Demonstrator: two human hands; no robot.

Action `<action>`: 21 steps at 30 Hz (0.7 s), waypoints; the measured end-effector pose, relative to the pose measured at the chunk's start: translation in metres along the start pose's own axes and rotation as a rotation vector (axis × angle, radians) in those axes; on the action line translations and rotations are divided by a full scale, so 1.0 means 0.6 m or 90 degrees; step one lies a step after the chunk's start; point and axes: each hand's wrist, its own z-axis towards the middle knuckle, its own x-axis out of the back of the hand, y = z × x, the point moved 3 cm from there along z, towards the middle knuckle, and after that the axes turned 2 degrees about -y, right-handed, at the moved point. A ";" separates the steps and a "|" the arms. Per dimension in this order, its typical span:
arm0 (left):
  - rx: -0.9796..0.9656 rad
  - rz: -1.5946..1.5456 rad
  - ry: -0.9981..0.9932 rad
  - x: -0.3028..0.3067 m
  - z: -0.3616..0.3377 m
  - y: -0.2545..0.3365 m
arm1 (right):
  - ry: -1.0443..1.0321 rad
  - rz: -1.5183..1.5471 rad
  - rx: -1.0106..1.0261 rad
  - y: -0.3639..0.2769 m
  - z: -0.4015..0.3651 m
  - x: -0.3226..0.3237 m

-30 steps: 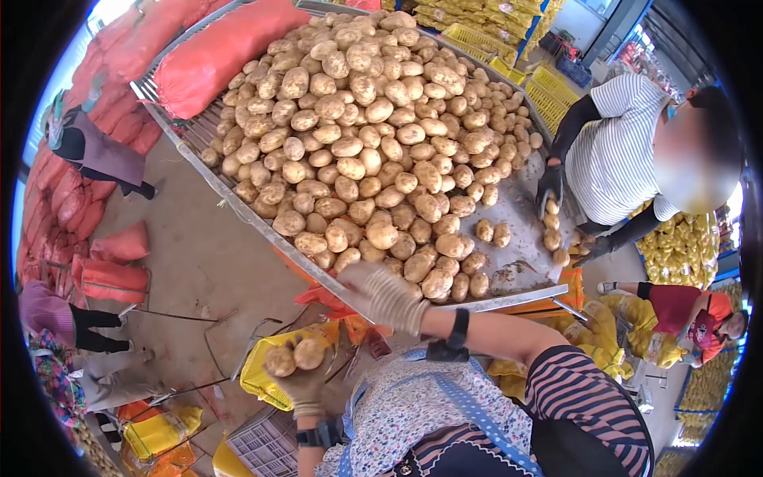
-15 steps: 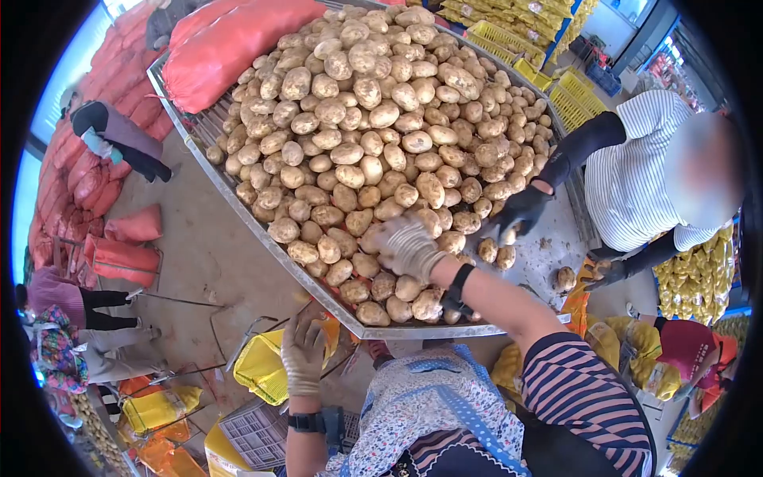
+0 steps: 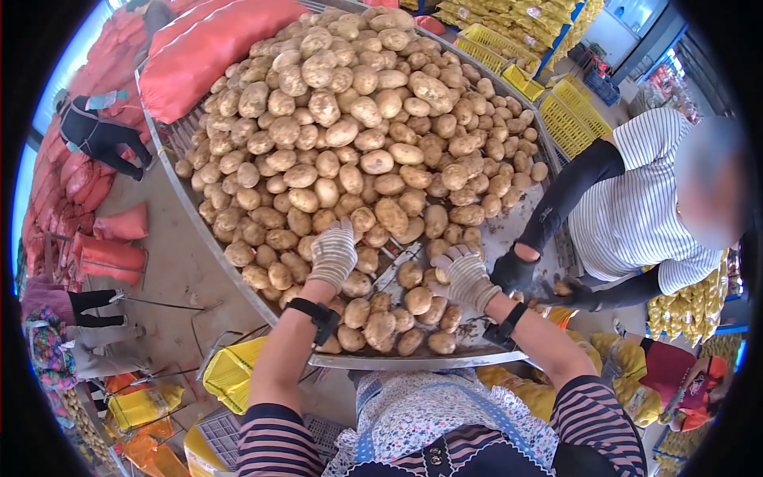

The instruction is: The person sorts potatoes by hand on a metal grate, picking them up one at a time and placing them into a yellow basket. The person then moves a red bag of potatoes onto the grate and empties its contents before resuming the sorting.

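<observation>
A large heap of potatoes (image 3: 326, 107) covers the metal sorting table (image 3: 397, 362). My left hand (image 3: 334, 256), in a striped knit glove, rests on the near side of the heap, its fingers stretched forward against potatoes. My right hand (image 3: 469, 278), gloved alike, lies at the heap's near right edge with its fingers apart, touching potatoes. Neither hand is closed around a potato. Between them, a strip of bare tabletop shows among the potatoes. Several loose potatoes (image 3: 380, 326) lie between my wrists and the table's near edge.
A person in a striped shirt (image 3: 628, 191) works at the right side, dark-gloved hands (image 3: 515, 272) beside my right hand. A full red sack (image 3: 207, 52) lies on the table's far left. Yellow crates (image 3: 572, 111) stand beyond; other people and stacked red sacks (image 3: 83, 175) are at left.
My left hand has come up from below the table edge onto the potatoes. My right hand has moved right and nearer. Potatoes between them have parted, and the co-worker's hands have drawn nearer.
</observation>
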 end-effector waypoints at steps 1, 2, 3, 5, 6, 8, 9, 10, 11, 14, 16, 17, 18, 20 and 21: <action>0.031 0.015 -0.078 0.029 0.005 0.015 | -0.003 -0.001 -0.001 -0.003 -0.004 0.007; 0.054 0.019 -0.184 0.022 0.017 0.009 | 0.051 0.199 -0.110 -0.005 -0.007 0.015; 0.055 0.022 -0.184 0.022 0.016 0.012 | 0.109 0.401 -0.219 -0.002 -0.008 0.018; 0.075 0.025 -0.215 0.028 0.007 0.015 | 0.133 0.605 -0.285 0.011 0.009 -0.004; 0.091 -0.002 -0.209 0.011 0.009 0.005 | 0.098 0.907 -0.376 0.021 0.016 -0.021; 0.111 -0.130 -0.258 -0.015 0.002 -0.023 | 0.012 1.340 -0.564 0.002 0.036 -0.017; 0.134 -0.270 -0.303 -0.026 -0.001 -0.038 | 0.013 1.348 -0.563 -0.006 0.037 -0.001; 0.145 -0.350 -0.401 -0.023 -0.006 -0.043 | -0.030 1.396 -0.542 -0.021 0.037 0.021; 0.148 -0.348 -0.400 -0.029 -0.010 -0.045 | -0.077 1.438 -0.518 -0.032 0.042 0.032; 0.123 -0.353 -0.289 -0.025 -0.024 -0.012 | -0.122 1.455 -0.421 -0.041 0.051 0.002; 0.126 -0.249 -0.312 -0.024 -0.015 0.010 | -0.147 1.412 -0.274 -0.044 0.060 -0.004; 0.119 -0.135 -0.333 -0.024 -0.012 0.012 | -0.156 1.405 -0.275 -0.046 0.061 -0.002; 0.102 -0.171 -0.300 -0.025 -0.017 0.005 | -0.127 1.340 -0.299 -0.045 0.059 0.001; 0.193 -0.532 -0.246 0.001 -0.053 0.000 | -0.095 1.274 -0.324 -0.051 0.061 0.019; 0.281 -0.886 -0.180 0.007 -0.079 -0.005 | -0.081 1.170 -0.323 -0.058 0.060 0.028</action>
